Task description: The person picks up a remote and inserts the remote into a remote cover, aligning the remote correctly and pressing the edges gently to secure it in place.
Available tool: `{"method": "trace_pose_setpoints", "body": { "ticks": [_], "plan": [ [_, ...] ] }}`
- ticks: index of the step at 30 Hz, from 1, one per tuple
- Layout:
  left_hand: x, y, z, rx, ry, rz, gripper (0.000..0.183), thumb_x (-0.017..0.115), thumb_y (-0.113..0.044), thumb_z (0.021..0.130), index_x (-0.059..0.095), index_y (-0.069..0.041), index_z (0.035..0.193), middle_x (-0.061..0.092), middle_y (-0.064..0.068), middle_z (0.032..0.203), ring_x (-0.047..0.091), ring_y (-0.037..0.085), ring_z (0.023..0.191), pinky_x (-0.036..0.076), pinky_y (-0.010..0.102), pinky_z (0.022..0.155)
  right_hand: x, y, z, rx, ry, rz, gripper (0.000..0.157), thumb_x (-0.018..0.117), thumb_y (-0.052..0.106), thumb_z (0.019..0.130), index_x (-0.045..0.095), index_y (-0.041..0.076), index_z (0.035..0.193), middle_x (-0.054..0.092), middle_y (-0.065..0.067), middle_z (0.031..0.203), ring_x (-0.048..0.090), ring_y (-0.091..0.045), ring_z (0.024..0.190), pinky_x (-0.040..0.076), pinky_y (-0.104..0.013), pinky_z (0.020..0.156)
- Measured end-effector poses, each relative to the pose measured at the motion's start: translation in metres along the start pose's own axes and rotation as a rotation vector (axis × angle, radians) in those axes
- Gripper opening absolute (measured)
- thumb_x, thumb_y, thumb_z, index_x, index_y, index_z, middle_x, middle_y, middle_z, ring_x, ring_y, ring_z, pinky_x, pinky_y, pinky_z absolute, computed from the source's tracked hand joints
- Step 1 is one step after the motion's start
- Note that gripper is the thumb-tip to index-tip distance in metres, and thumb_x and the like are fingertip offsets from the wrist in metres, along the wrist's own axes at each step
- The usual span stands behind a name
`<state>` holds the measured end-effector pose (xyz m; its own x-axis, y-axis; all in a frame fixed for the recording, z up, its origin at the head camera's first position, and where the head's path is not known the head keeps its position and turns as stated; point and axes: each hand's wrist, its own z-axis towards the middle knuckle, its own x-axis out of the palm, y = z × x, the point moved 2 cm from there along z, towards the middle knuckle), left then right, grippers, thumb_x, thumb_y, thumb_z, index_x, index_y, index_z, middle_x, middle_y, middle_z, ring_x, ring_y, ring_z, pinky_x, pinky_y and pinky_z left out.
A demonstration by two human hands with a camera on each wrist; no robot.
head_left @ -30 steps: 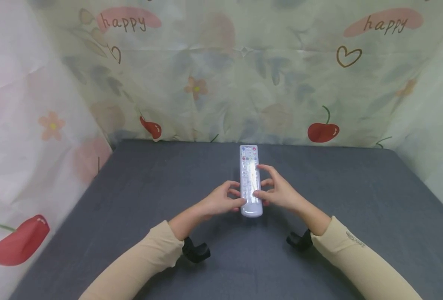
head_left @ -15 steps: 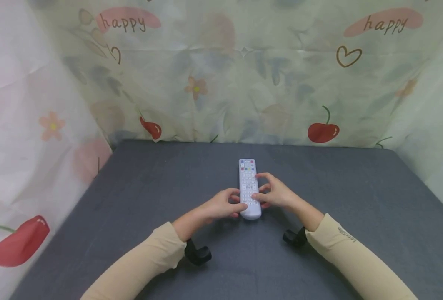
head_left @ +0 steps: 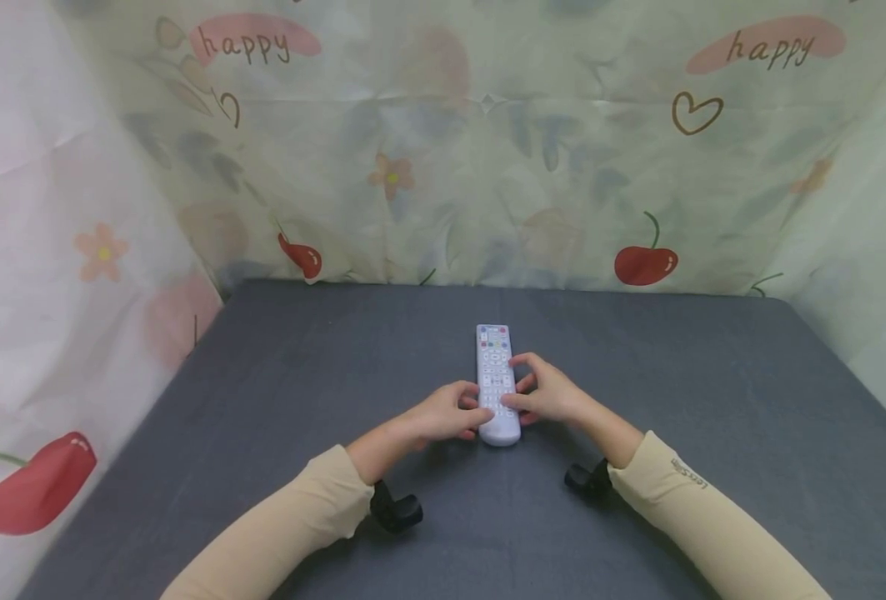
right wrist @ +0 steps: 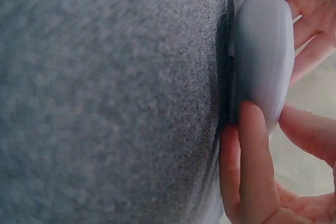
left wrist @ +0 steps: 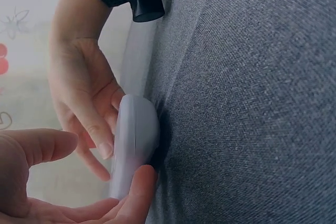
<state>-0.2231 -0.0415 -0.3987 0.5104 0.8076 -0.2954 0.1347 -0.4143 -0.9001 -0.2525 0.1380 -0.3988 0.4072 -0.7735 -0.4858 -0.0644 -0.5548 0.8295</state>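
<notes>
A light grey-white remote control point(head_left: 496, 375) with rows of small buttons lies close over the dark cloth in the middle of the head view, its button face up. My left hand point(head_left: 443, 412) holds its near left side, fingers along the edge and thumb over the face. From the right, my right hand point(head_left: 551, 393) grips the same remote, thumb on the buttons and index finger farther up the edge. In the left wrist view the rounded near end of the remote point(left wrist: 137, 129) shows, with left fingertips point(left wrist: 143, 179) against its side. The right wrist view shows right fingers point(right wrist: 254, 145) at its edge.
A dark grey cloth point(head_left: 322, 350) covers the table. Behind it hangs a pale printed curtain point(head_left: 488, 167) with cherries and flowers, and more of it stands at both sides. Black wrist mounts point(head_left: 396, 510) sit below both beige sleeves.
The remote control has come down and slightly toward me, with both hands moving along with it. Most of this happened in the first half second; since then it has shifted only a little.
</notes>
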Motion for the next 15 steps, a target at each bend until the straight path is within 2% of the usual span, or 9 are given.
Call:
{"method": "trace_pose_setpoints", "body": {
  "ticks": [5,10,15],
  "plan": [
    [-0.001,0.0,0.0,0.001,-0.009,0.005,0.054,0.057,-0.019,0.092,0.036,0.004,0.136,0.054,0.024,0.126,0.063,0.027,0.1,0.055,0.034,0.082,0.0,-0.002,0.0,0.002,0.013,-0.009,0.063,0.065,0.012,0.087,0.029,0.003,0.138,0.056,-0.019,0.101,0.062,-0.017,0.071,0.057,-0.032,0.063],
    [-0.005,0.0,-0.001,0.015,-0.024,0.017,0.047,0.057,-0.018,0.092,0.042,0.002,0.132,0.056,0.022,0.122,0.063,0.025,0.099,0.055,0.034,0.08,-0.004,-0.003,-0.001,-0.001,0.03,-0.017,0.063,0.065,0.015,0.088,0.029,0.003,0.138,0.058,-0.02,0.104,0.063,-0.019,0.077,0.057,-0.033,0.065],
    [-0.015,-0.004,0.0,0.061,-0.044,0.135,0.04,0.056,-0.02,0.092,0.05,-0.001,0.127,0.059,0.019,0.119,0.064,0.023,0.091,0.054,0.031,0.075,-0.013,0.002,-0.005,-0.027,0.033,-0.059,0.057,0.061,0.02,0.091,0.033,0.0,0.136,0.059,-0.023,0.11,0.064,-0.023,0.089,0.057,-0.035,0.069]
  ]
}}
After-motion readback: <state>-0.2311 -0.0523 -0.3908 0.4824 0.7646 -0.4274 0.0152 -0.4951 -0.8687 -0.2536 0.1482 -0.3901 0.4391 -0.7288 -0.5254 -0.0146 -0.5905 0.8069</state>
